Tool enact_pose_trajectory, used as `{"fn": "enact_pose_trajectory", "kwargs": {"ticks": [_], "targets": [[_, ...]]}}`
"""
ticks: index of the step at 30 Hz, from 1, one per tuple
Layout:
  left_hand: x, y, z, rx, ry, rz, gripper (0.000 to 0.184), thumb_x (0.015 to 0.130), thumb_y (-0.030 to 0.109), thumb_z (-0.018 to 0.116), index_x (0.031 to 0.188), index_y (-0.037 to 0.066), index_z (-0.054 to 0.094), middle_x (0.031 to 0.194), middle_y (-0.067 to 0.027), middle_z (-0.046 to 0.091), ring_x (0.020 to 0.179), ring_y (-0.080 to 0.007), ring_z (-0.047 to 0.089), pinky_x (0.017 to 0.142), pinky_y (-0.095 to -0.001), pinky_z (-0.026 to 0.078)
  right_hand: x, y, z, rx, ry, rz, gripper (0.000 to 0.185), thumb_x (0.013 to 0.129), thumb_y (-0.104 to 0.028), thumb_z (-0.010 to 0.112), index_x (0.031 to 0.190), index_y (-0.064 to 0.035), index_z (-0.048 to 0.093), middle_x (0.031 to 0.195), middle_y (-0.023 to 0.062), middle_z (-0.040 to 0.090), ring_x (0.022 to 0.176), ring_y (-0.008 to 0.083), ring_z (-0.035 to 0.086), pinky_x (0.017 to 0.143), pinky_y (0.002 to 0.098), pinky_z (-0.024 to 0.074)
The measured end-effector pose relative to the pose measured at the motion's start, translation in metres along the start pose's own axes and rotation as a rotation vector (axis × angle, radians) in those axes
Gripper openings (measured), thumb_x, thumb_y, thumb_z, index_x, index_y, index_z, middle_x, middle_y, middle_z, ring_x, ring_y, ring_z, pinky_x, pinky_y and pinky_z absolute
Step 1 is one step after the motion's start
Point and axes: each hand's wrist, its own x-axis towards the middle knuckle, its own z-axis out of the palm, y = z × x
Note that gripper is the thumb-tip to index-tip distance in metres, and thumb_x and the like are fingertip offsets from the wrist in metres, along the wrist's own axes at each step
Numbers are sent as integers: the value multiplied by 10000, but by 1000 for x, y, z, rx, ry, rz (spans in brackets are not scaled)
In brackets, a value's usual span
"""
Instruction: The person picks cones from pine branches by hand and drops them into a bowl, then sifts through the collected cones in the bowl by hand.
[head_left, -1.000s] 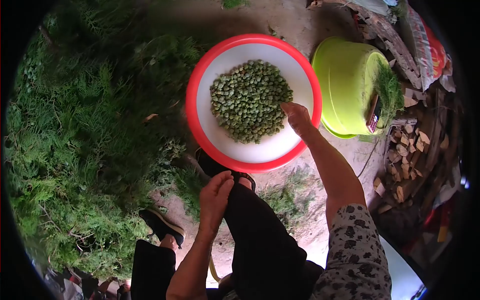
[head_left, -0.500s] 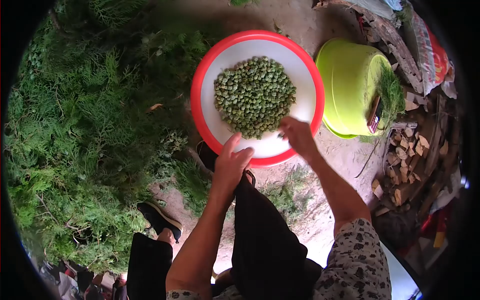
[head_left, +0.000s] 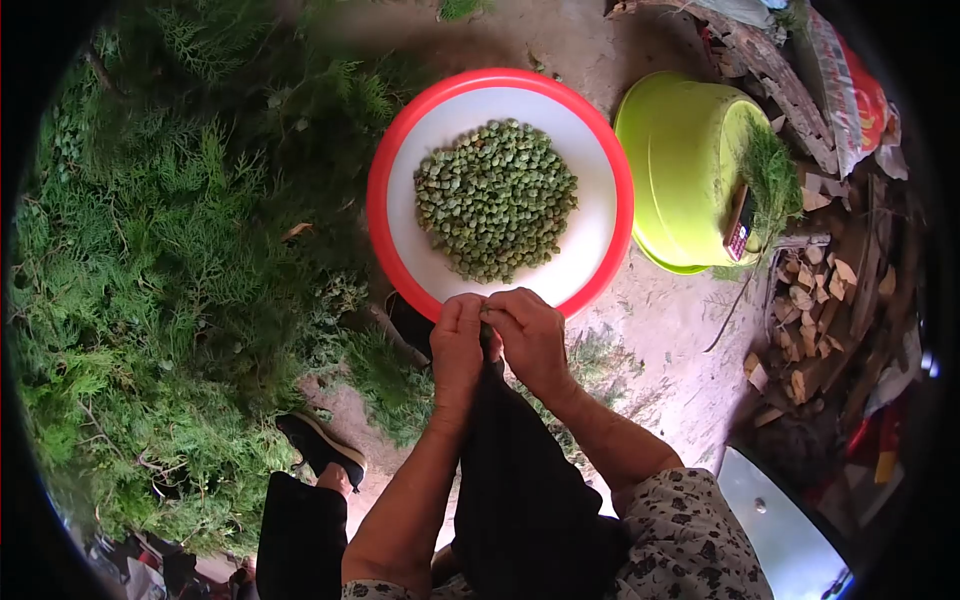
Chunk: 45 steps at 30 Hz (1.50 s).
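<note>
Far left: green sprigs [head_left: 150,280], heaped. Next, my left hand [head_left: 458,345], fingertips pinched together, at the near side of the red-rimmed basin [head_left: 381,200]; green pods [head_left: 497,200] lie heaped inside. My right hand [head_left: 535,338], likewise pinched, meets the left; whether anything is gripped, I cannot tell. Further right: upturned lime-green tub [head_left: 680,170], then firewood [head_left: 807,310].

No words, brand or number can be read. The plastic sack [head_left: 855,105] at the upper right carries red printing, but its characters are too blurred to make out. Marks on the keys of what looks like a keypad phone [head_left: 739,238], resting on the yellow-green tub [head_left: 680,165], are too small to read.
</note>
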Motion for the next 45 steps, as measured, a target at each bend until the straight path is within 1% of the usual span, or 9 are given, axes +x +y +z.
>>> {"fn": "enact_pose_trajectory", "kwargs": {"ticks": [6,10,14,21,24,26,31,33,45], "targets": [[13,4,-11,37,-194,-92,156,900,161,529,873,15,577,615,10,471,462,-58,421,382,-208,320,5,14,-18,946,213,662,73,801,-29,565,839,34,565,710,65,575,533,106,493,484,235,421],[23,19,-6,-106,-52,-24,172,906,136,514,995,-6,551,695,-2,503,561,-83,499,472,-196,392,-45,37,-70,371,150,598,129,827,-132,587,836,-3,588,699,73,589,581,165,557,553,293,473],[32,37,-8,91,-2,171,497,900,363,514,1242,7,454,1198,-87,489,1130,-205,454,957,-340,343,-119,91,-126,-800,-1419,226,287,890,-384,464,873,-151,631,737,89,627,678,260,627,676,375,514],[15,17,-31,48,-31,-69,396,902,281,508,1189,8,500,1127,-103,550,1003,-172,530,873,-294,415,58,110,-38,-351,61,-191,185,783,-68,600,965,-37,591,812,136,518,692,272,528,607,366,438],[-2,3,-39,72,-33,-95,303,907,217,507,1127,11,542,1020,-82,594,888,-135,566,784,-254,456,109,142,5,-91,60,189,184,711,-6,582,883,-71,579,854,95,516,729,240,554,596,340,449],[-8,-3,-42,51,-29,-120,265,909,178,503,1108,10,554,999,-72,600,884,-129,567,792,-255,453,125,159,14,-828,43,-101,125,695,10,533,795,-64,540,866,96,510,740,261,579,587,357,466],[-19,-8,-48,88,-20,-236,252,906,151,501,1100,1,556,974,-71,607,851,-119,565,771,-237,460,108,160,16,-734,99,-194,124,720,27,511,786,-77,518,804,115,534,619,245,595,524,346,487],[-21,-8,-49,82,-17,-236,249,905,150,502,1095,-1,558,967,-71,608,848,-117,563,771,-235,460,109,153,5,112,280,396,52,793,-6,488,811,-46,516,719,126,558,513,210,579,467,316,478],[-13,-5,-55,-10,-33,-204,250,878,112,536,1104,8,550,986,-70,600,869,-128,562,778,-239,460,139,165,-22,-54,244,347,185,793,-63,520,938,9,611,664,109,605,490,154,590,439,299,452]]}}
